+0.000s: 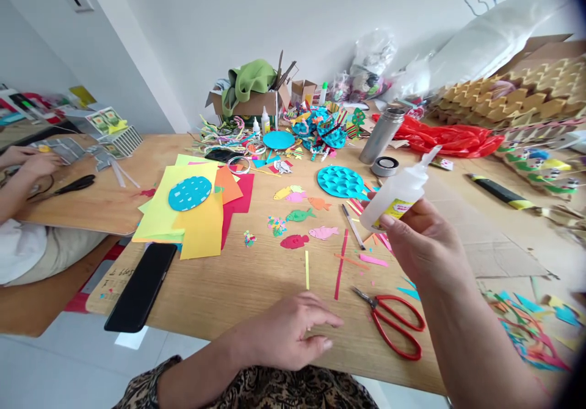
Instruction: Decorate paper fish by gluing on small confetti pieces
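My right hand (pixel 423 232) is wrapped around a white glue bottle (pixel 397 192) with a yellow label, held tilted above the table with its nozzle pointing up and to the right. At the table's front edge rests my left hand (pixel 295 329), fingers apart and holding nothing. Red-handled scissors (pixel 389 320) lie to its right. Ahead of it are a yellow paper strip (pixel 307 268) and a red paper strip (pixel 341 265). Paper fish lie farther back, among them a red fish (pixel 294 242), a green fish (pixel 300 215) and a pink fish (pixel 323 232). A pen (pixel 353 227) sits beside them.
Coloured paper sheets (pixel 204 232) and a black phone (pixel 141 287) lie at left. Behind stand a blue round piece with cups (pixel 340 181), a metal flask (pixel 382 135) and a box (pixel 247 104). Egg trays (pixel 517 91) are stacked at right. Another person's hands (pixel 39 163) work at far left.
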The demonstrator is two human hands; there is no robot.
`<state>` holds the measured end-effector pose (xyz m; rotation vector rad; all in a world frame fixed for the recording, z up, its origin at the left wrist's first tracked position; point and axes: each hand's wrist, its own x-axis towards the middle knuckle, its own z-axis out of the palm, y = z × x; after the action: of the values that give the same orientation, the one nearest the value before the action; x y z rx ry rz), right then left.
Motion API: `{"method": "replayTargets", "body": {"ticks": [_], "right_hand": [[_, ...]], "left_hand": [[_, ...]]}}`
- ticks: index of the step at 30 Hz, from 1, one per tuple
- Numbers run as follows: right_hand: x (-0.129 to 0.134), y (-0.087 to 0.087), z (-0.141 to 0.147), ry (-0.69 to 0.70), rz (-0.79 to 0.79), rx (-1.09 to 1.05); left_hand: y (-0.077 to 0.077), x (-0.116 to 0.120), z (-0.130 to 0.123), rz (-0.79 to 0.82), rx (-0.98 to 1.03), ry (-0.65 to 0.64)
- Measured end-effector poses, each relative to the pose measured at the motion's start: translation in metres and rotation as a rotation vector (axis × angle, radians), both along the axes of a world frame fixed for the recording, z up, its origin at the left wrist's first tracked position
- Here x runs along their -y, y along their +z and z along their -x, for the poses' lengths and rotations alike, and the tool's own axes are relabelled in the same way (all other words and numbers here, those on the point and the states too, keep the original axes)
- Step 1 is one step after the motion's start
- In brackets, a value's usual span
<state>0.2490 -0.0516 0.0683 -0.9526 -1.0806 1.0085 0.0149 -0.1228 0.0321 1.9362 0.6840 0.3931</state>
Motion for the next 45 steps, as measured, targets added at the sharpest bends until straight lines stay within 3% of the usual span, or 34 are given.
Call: {"method": "replayTargets", "body": {"ticks": [5,12,17,23,34,45], "right_hand": [[-0.003,0.003,-0.010,-0.033,-0.040,-0.089],[-0.010,0.011,-0.023,-0.099,-0.036,-0.089],[-0.014,0.013,-0.031,-0.116,-0.010,-0.051],[-0.015,0.010,-0.028,-0.122,0.021,-0.072],[-0.002,-0.024,-0.027,0.010,0.119,0.151],[0.003,-0.022,-0.032,0.009,0.107,0.282]], "left_hand": [[0.005,0.004,0.032,0.055,-0.141,0.076],[0.001,-0.001,0.071,0.317,-0.129,0.343],[-0.008,-0.010,0.084,0.516,0.119,0.454],[-0.013,-0.020,0.074,0.699,0.400,0.511],[-0.015,-0.034,0.073,0.676,0.417,0.515],[-0.003,-0.051,0.075,0.497,0.349,0.550]]}}
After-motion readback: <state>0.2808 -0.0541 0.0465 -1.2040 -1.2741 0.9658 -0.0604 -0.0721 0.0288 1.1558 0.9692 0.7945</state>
